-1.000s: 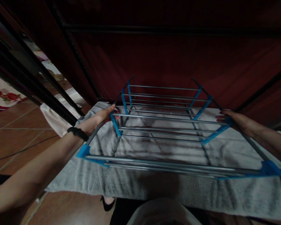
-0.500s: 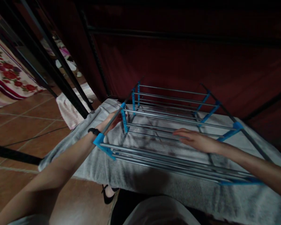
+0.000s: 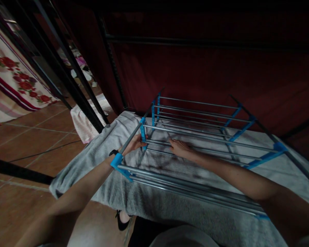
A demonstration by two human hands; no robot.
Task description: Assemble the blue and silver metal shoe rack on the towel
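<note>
A shoe rack of grey metal tubes and blue plastic brackets lies across a grey blanket. My left hand, below a dark wristband, reaches under the left side tube. Its fingers close on a blue bracket of the middle tier. Further right, my right hand is inside the rack frame, its fingers bent over a thin metal rod near that rod's left end. Several long rods run along the near side, partly covered by my right forearm.
Behind the rack hangs a dark red cloth with a black metal bar across it. Black posts slant at the left. Beyond them are a striped cloth on the tiled floor and a flowered cloth.
My right hand has moved left along the rods, its fingers now bent over one. My left hand has shifted onto the blue bracket. The view has swung slightly left.
</note>
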